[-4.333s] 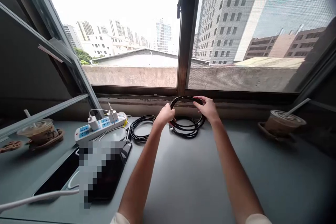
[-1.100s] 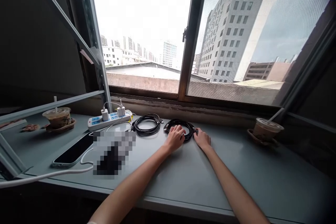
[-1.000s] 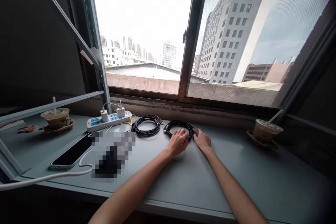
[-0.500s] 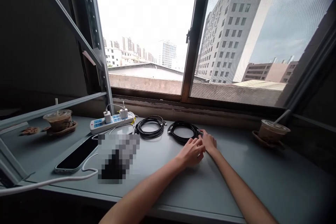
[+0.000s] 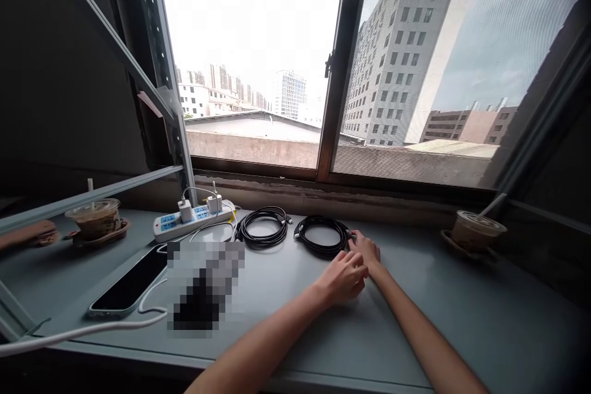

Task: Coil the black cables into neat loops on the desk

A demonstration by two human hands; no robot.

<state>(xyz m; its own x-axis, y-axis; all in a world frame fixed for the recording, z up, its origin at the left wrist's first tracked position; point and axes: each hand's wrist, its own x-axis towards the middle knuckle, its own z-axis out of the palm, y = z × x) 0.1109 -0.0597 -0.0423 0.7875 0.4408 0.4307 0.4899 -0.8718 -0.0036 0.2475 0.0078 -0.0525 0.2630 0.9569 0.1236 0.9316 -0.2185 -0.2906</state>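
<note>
On the grey table (image 5: 286, 332) lie two coiled black cables, a left coil (image 5: 264, 228) and a right coil (image 5: 323, 235). My right hand (image 5: 364, 249) rests at the right edge of the right coil, its fingers closed around the cable's end. Just in front of that coil is my left hand (image 5: 345, 277), beside my right wrist, with its fingers curled together; whatever they may hold is hidden.
A power strip (image 5: 196, 221) with two chargers stands at the back left, near a phone (image 5: 127, 283) and white cables. Drink cups stand at left (image 5: 96, 218) and right (image 5: 478, 231). A metal frame (image 5: 184, 154) rises at left. Another person's hand (image 5: 44, 233) shows far left.
My left hand has shifted slightly right and toward me, off the coil's edge. The other person's hand and forearm reach further in at far left. The view has shifted a little.
</note>
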